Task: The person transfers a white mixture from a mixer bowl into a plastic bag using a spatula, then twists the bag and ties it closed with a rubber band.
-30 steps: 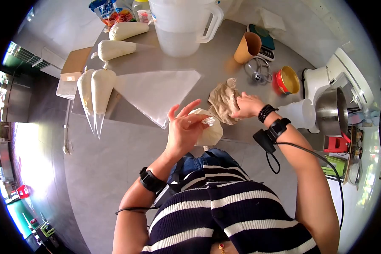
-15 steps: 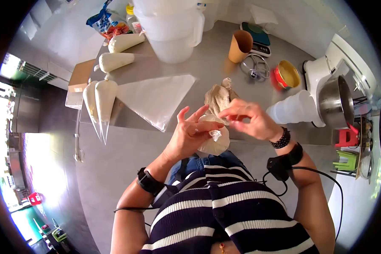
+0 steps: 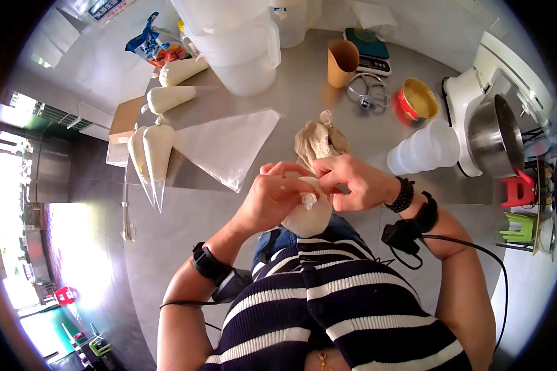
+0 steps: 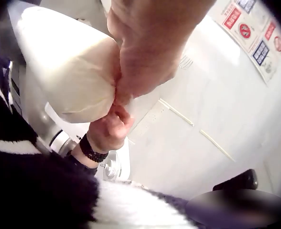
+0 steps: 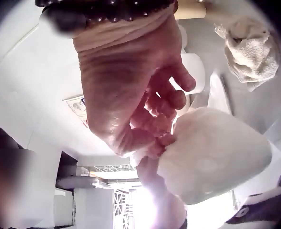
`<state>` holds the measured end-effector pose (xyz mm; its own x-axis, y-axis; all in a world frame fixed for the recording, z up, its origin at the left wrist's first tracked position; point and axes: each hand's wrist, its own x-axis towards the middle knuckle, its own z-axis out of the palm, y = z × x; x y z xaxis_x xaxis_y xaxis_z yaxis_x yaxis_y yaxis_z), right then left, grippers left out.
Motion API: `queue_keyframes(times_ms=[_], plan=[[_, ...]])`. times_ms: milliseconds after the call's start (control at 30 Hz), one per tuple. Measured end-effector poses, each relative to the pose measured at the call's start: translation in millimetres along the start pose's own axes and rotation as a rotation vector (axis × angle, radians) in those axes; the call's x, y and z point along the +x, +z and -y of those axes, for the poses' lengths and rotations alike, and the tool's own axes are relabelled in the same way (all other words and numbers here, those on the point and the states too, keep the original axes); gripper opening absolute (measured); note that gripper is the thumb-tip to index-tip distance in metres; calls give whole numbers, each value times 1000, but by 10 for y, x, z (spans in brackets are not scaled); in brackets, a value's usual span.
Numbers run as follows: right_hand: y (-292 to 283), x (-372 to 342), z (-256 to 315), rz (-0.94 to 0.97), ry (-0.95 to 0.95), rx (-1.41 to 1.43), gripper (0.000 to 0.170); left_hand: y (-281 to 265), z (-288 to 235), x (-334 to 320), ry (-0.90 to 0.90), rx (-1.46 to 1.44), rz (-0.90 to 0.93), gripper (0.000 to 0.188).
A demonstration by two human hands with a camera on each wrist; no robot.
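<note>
A filled white piping bag (image 3: pixel 307 221) hangs in front of the person's body, its gathered, twisted end uppermost. My left hand (image 3: pixel 269 199) pinches the neck of the bag between thumb and fingers, a crumpled bit of clear plastic poking out there. Curled in from the other side, my right hand (image 3: pixel 357 183) pinches at the same neck. In the right wrist view the thumb and fingertips of that hand meet right at the top of the bulging bag (image 5: pixel 212 152). Just beyond the hands, a crumpled beige cloth (image 3: pixel 315 139) lies on the steel table (image 3: pixel 241 127).
Several filled piping bags (image 3: pixel 159 148) lie at the table's left, some tips over its edge, beside flat clear bags (image 3: pixel 229 145). Behind stand a large translucent jug (image 3: pixel 241 62), a brown paper cup (image 3: pixel 342 63) and a scale (image 3: pixel 368 52). White cups (image 3: pixel 424 148) and a mixer (image 3: pixel 470 117) are right.
My right hand has left the beige cloth and come across to the bag's neck beside my left hand. The left hand keeps its pinch, and the bag sits slightly lower in view.
</note>
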<state>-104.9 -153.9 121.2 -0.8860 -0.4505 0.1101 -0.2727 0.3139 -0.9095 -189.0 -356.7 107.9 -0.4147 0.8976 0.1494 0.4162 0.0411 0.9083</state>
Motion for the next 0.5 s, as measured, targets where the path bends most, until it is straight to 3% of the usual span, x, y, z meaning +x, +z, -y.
queue_keyframes(times_ms=[67, 100, 200, 233, 267, 333, 400, 500], plan=[[22, 18, 14, -44, -11, 125, 7, 126, 47, -72, -88, -87, -75, 20], [70, 54, 53, -100, -22, 234, 10, 227, 193, -98, -194, -227, -195, 15], [126, 13, 34, -253, 66, 550, 16, 282, 283, -64, -173, -529, -417, 10], [135, -32, -7, -285, 111, 616, 16, 245, 279, -48, -108, -365, -476, 8], [138, -56, -70, -317, 152, 682, 16, 240, 283, -43, -121, -405, -475, 7], [187, -59, -180, -430, 80, 868, 17, 239, 268, -40, -152, -485, -451, 7], [228, -29, -187, -576, 78, 1037, 24, 219, 176, -13, -174, -285, -460, 9], [245, 111, -108, -641, 245, 730, 27, 166, 107, 0, -116, -47, -393, 10]])
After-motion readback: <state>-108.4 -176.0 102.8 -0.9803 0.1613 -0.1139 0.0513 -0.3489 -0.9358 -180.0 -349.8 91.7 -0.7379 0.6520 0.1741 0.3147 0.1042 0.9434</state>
